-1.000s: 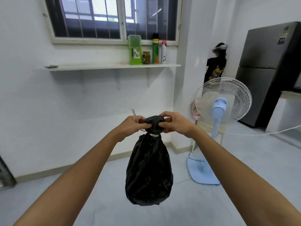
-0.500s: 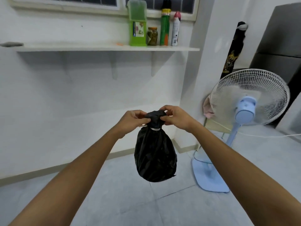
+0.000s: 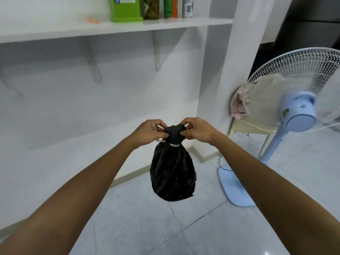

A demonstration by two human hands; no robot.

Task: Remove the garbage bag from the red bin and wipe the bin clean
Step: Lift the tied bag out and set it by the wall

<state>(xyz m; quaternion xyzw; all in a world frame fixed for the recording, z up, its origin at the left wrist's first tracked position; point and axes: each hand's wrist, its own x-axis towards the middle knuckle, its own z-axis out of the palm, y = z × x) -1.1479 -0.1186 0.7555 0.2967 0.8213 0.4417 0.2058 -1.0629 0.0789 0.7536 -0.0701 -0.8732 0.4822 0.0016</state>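
Right now, you have the garbage bag (image 3: 173,173) hanging in mid-air in front of you, above the tiled floor (image 3: 147,227) and touching nothing but your hands. It is black, thin and slightly glossy, with long creases running down from the neck. The body is rounded and full, widest low down, and a small corner of plastic sticks out at its lower right. A narrow white tie (image 3: 174,144) circles the neck and cinches it tight; a short white loose end (image 3: 159,140) shows just under your left hand. Above the tie the plastic is bunched into a crumpled knob (image 3: 174,130).

Your left grip (image 3: 149,131) pinches the left side of that knob, thumb and fingertips curled onto the plastic. Your right grip (image 3: 197,128) pinches the right side in the same way, with the forefinger arched over the top. Both are grasping the bag's top; neither is released.

Behind the bag is a white wall with a white shelf (image 3: 110,28) carrying a green container (image 3: 125,8) and bottles cut off by the top edge. To your right a pale blue fan (image 3: 298,111) stands on the floor, near a pale chair (image 3: 252,127) with a pinkish cloth (image 3: 237,105) on it.
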